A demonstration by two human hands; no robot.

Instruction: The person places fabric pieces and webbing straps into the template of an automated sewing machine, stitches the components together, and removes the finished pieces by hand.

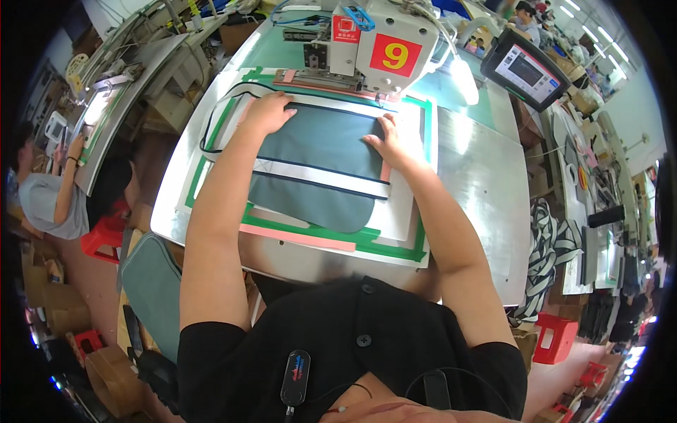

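Observation:
A grey-green fabric panel [317,141] with dark edging and a pale band across it lies on a white template [402,211] bordered with green tape. My left hand [268,113] rests on the panel's upper left corner, fingers spread a little. On the panel's upper right edge lies my right hand [392,143], thumb and fingers apart. Just beyond both hands is the sewing machine head [381,53] with a red number 9 label. A dark-edged loop [208,130] extends left of the panel.
A tilted screen [525,70] stands at the upper right. Striped fabric [543,261] hangs by the table's right side. A grey-green piece [151,282] lies at lower left. A person [56,197] sits at another bench on the left.

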